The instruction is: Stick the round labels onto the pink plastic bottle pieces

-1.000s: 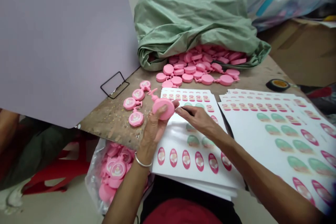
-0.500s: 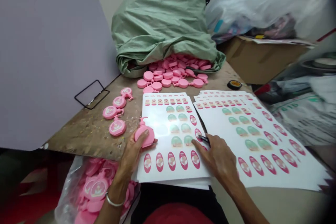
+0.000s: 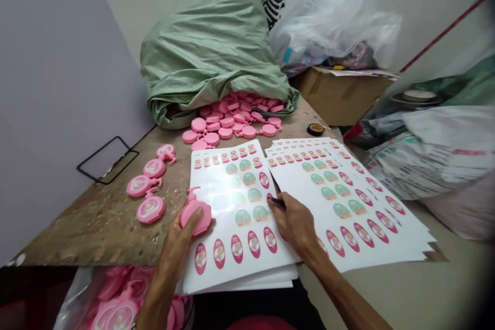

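Observation:
My left hand (image 3: pixel 181 234) grips a plain pink toy pump bottle (image 3: pixel 200 217), thumb across its round face, over the left edge of a stack of sticker sheets (image 3: pixel 251 265). That top sheet carries green domes, pink ovals and small pictures, with some bare spots on its left side. In my right hand (image 3: pixel 297 223) is a slim dark tool (image 3: pixel 277 202), its tip at a pink oval by the sheet's right edge; its exact kind is too small to tell. Left of the sheets lie several pink bottles with round stickers on them (image 3: pixel 150 210).
A second, fanned stack of sticker sheets (image 3: pixel 297 206) lies to the right. Behind, a green sack (image 3: pixel 212 56) spills pink bottles (image 3: pixel 226 133). A tape roll (image 3: pixel 315 129), a black wire frame (image 3: pixel 108 160), a cardboard box (image 3: pixel 340 95) and a bag of stickered bottles (image 3: pixel 116 309) surround the work.
The view has swung right and up, so everything sits further left and lower. My right hand has turned, its fingers closer round the tool. The left hand still holds the bottle.

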The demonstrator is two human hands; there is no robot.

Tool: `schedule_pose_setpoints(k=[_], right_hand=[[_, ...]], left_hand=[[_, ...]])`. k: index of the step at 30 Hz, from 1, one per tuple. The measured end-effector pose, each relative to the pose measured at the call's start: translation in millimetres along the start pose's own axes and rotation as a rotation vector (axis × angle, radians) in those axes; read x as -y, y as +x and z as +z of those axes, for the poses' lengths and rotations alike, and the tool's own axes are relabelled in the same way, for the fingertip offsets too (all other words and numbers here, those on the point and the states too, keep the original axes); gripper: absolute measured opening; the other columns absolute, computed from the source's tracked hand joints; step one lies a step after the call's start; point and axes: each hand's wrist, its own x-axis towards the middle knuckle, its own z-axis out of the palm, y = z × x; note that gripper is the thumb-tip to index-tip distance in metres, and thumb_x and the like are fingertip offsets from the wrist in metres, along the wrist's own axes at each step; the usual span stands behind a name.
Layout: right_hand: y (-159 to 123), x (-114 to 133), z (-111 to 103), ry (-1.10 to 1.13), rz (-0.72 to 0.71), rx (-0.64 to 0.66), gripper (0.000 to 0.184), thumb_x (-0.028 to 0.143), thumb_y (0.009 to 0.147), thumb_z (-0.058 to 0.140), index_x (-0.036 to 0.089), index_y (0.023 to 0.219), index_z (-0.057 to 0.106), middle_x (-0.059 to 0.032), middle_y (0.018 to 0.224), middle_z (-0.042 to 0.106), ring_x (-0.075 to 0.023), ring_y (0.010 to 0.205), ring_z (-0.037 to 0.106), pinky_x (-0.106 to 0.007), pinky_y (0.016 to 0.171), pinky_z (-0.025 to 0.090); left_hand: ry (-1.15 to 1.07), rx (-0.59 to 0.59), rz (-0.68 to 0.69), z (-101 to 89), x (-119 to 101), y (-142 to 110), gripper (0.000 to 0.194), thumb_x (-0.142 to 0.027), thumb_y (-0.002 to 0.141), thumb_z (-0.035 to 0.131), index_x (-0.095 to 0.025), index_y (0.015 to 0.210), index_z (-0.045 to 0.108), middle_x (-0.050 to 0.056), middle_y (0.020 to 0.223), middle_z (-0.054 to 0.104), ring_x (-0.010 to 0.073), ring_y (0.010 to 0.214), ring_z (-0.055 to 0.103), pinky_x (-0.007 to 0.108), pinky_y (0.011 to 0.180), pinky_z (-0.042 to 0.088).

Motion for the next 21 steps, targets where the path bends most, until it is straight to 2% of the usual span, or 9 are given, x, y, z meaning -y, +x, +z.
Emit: schedule_pose_setpoints(k=[3, 7, 10, 13, 15, 17, 21], right_hand=[[-2, 5, 7, -0.301, -0.15, -0.124, 0.01, 0.025, 0.088, 0.053, 0.02, 0.084, 0.06, -0.0072, 0.083, 0.067, -0.0227, 0.08, 0.06, -0.03, 0.062, 0.039], [-10, 9, 14, -0.448, -0.183, -0.185, 0.008, 0.025, 0.086, 0.059, 0.018, 0.088, 0.06, -0.0081, 0.082, 0.064, -0.0233, 0.077, 0.056, -0.034, 0.064, 0.04], [-16, 14, 17, -0.426, -0.214, -0.249, 0.012, 0.02, 0.087, 0.055, 0.018, 0.098, 0.06, -0.0089, 0.085, 0.063, -0.0243, 0.079, 0.055, -0.035, 0.066, 0.04], [-13, 15, 11, -0.182, -0.23, -0.224, 0.013, 0.015, 0.088, 0.049, 0.02, 0.091, 0.06, -0.0074, 0.085, 0.064, -0.0223, 0.081, 0.057, -0.033, 0.068, 0.042], [-4, 4, -5, 0.068, -0.158, -0.155, 0.012, 0.021, 0.089, 0.048, 0.02, 0.082, 0.058, -0.0052, 0.081, 0.064, -0.019, 0.076, 0.058, -0.03, 0.065, 0.043], [8, -19, -34, 0.25, -0.048, -0.108, 0.022, 0.036, 0.091, 0.049, 0.02, 0.079, 0.057, -0.0034, 0.076, 0.064, -0.0165, 0.066, 0.057, -0.029, 0.06, 0.043], [32, -90, -100, 0.197, 0.021, -0.147, 0.036, 0.055, 0.082, 0.057, 0.021, 0.075, 0.062, -0.0029, 0.064, 0.059, -0.0155, 0.054, 0.049, -0.03, 0.048, 0.037]], left_hand=[[0.002, -0.043, 0.005, -0.8, -1, 0, 0.054, -0.035, 0.07, 0.079, -0.013, 0.115, 0.059, 0.014, 0.106, 0.071, 0.0232, 0.08, 0.072, 0.034, 0.071, 0.062], [0.041, -0.051, 0.006, -3.0, 2, -1, 0.053, -0.036, 0.07, 0.078, -0.015, 0.115, 0.06, 0.011, 0.101, 0.072, 0.0229, 0.079, 0.072, 0.032, 0.067, 0.062], [0.04, -0.05, -0.004, -4.2, 4, -1, 0.056, -0.037, 0.07, 0.079, -0.015, 0.118, 0.06, 0.009, 0.095, 0.074, 0.0234, 0.078, 0.072, 0.032, 0.067, 0.062], [0.006, -0.057, -0.019, -4.4, 3, -3, 0.06, -0.037, 0.066, 0.081, -0.016, 0.119, 0.06, 0.007, 0.09, 0.074, 0.0238, 0.077, 0.072, 0.032, 0.065, 0.062], [-0.021, -0.064, -0.003, -3.3, -1, -6, 0.06, -0.036, 0.064, 0.082, -0.016, 0.116, 0.06, 0.007, 0.09, 0.075, 0.0233, 0.077, 0.072, 0.031, 0.064, 0.062], [-0.038, -0.069, 0.036, -0.4, -6, -10, 0.057, -0.036, 0.063, 0.083, -0.015, 0.112, 0.062, 0.007, 0.095, 0.074, 0.022, 0.078, 0.072, 0.029, 0.064, 0.062], [-0.036, -0.022, 0.048, 11.3, -13, -14, 0.053, -0.04, 0.067, 0.079, -0.012, 0.109, 0.062, 0.009, 0.093, 0.074, 0.0202, 0.073, 0.071, 0.028, 0.064, 0.061]])
